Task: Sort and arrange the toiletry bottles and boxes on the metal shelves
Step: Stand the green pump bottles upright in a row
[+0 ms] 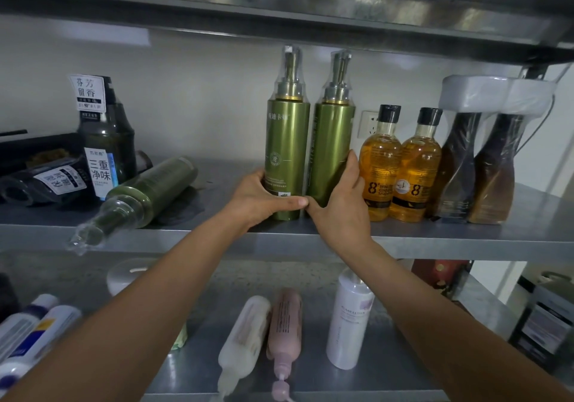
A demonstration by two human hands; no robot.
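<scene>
Green metallic finish marks a matching pair: the left green pump bottle (287, 140) and the right green pump bottle (334, 140) stand upright, side by side and touching or nearly so, near the front edge of the middle shelf (435, 237). The left hand (264, 196) curls round the lower body of the left bottle with its thumb laid across the front; the right hand (341, 209) wraps the lower body of the right bottle in the same way, and the two thumb tips meet between the bases. The low grip probably serves to press the pair together and square it without tipping such tall, narrow bodies. To the right stand two amber bottles (380, 165), then two brown bottles (478, 165) in clear wrap, so like appears to be grouped with like along the row. A third green bottle (149, 193) lies on its side to the left, its pump overhanging the edge, probably the next to join the pair. Dark bottles (107, 140) sit further left. On the lower shelf (388, 380) a pink bottle (285, 327) lies unsorted.
</scene>
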